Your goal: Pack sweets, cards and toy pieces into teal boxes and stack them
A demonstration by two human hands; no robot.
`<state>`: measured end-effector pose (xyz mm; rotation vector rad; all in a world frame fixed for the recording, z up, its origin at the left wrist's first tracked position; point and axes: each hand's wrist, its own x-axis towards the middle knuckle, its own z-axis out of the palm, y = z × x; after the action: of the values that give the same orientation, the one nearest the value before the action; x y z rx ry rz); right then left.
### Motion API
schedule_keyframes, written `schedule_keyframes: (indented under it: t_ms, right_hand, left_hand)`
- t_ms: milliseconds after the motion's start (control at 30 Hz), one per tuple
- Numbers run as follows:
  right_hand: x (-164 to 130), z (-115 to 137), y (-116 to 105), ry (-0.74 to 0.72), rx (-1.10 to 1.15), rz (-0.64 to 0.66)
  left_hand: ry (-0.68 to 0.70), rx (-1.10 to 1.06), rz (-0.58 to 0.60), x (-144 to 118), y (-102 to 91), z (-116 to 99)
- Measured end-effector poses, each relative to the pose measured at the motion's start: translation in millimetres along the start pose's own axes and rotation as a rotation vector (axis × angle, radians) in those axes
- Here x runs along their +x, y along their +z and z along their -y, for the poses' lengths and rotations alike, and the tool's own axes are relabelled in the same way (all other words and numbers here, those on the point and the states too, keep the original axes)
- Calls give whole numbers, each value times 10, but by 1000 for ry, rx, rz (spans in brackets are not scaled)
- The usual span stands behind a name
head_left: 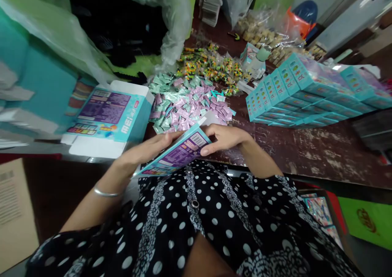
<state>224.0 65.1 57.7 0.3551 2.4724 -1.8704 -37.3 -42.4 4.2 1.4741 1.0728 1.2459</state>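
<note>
A teal and purple cardboard box (pixel 180 154) is held tilted close to my body, its printed panel with a barcode facing me. My left hand (pixel 157 144) lies along its far left side, its fingers partly hidden behind the box. My right hand (pixel 219 138) grips the right end near a raised white flap (pixel 210 118), thumb on the printed panel. Just beyond the box is a heap of small mint and lilac sachets (pixel 190 105). Left of my hands lies another teal box (pixel 105 109) with white flaps spread open.
Stacked teal boxes (pixel 294 89) stand at the right of the worn brown table (pixel 306 150). Small wrapped colourful pieces (pixel 211 67) lie behind the sachets. A clear plastic bag (pixel 174 20) surrounds a dark opening at the back left. Bagged beige pieces (pixel 269 32) are further back.
</note>
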Motion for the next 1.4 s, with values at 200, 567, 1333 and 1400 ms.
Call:
schedule_keyframes:
  t_ms: [200,567,1333,1400]
  right_hand:
    - [69,-18,110,8,20,-108]
    - [223,-451,281,-77,-115,-1000]
    - [389,-961,277,-115,181,-1009]
    - [335,-890,192,-88,167,-885]
  left_hand:
    - [-151,-86,187,-14,-43,11]
    - [84,-97,-611,243,174,583]
    - [-88,-49,-308,384,43,712]
    - [-140,-19,-199,381,-38,559]
